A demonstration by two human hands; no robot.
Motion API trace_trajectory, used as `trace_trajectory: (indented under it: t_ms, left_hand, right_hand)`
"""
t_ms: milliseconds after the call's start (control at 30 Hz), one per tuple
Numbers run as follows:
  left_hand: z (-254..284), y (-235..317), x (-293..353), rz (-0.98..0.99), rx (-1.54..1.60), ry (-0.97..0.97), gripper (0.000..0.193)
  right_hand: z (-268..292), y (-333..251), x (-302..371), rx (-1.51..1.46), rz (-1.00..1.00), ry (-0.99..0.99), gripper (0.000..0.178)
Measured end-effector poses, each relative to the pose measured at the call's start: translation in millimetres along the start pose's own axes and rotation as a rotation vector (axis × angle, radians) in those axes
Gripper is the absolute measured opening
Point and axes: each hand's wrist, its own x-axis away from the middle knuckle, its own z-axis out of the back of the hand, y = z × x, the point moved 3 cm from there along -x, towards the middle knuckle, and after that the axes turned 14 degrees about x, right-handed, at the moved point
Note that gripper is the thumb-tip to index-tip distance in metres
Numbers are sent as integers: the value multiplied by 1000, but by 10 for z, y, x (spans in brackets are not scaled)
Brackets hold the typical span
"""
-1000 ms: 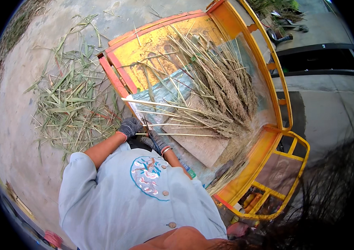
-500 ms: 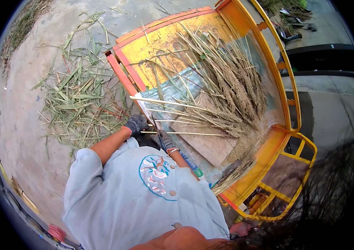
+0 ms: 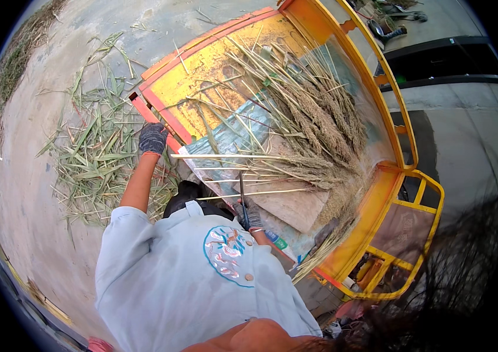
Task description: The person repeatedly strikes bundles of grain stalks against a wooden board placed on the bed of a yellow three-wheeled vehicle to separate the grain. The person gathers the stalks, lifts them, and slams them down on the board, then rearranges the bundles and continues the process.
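Hard to read the left hand in its grey knitted glove (image 3: 153, 138): it's up at the red rail of the yellow metal cart (image 3: 202, 64), its fingers hidden, so whether it grips or merely rests, one can't tell. The right hand, gloved likewise (image 3: 251, 216), has its fingers blurred too, yet it's wrapped around a dark, slim-bladed tool (image 3: 242, 186). And the pale, straw-coloured stalks with brown seed heads (image 3: 319, 117)? Spread across the cart, beyond the right hand, well to the left one's right.
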Motion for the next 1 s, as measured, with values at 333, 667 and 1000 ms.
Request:
trace_trajectory:
  t_ms: [333, 667, 1000]
  left_hand:
    - [-1291, 598, -1043, 59, -97, -403, 62]
    - [-842, 2, -915, -23, -192, -292, 23]
    - [62, -1668, -1358, 881, 304, 697, 77]
  right_hand:
    - [111, 415, 449, 162, -248, 120, 37]
    - [36, 250, 266, 117, -342, 50, 45]
    - [164, 56, 214, -12, -436, 144, 52]
